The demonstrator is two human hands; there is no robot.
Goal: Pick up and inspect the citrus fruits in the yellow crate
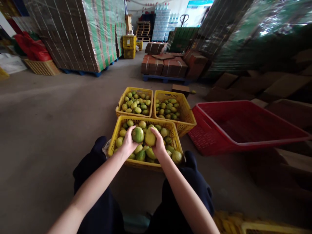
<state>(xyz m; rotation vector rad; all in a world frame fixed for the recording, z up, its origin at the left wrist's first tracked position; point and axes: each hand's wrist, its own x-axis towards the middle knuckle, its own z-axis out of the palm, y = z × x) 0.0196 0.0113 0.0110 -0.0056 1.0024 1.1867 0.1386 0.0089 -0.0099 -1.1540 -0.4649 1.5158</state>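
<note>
Bare forearms (97,190) run up from 7 and 5 o'clock, between dark-clothed knees (196,175), to a yellow front crate (179,143) of fruit. Just beyond it, at 11 and 1 o'clock, stand a left rear crate (134,114) and a right rear crate (186,126), both holding fruit; a red crate (212,143) sits at 3 o'clock, strapped cardboard (164,66) farther off near 12. Above the front crate, the left hand (129,141) curls partway around a green fruit (138,135), the right hand (159,142) around a yellow-green fruit (149,137), side by side. The latter's long axis runs roughly 12 to 6 o'clock; the former looks round, its direction unclear.
</note>
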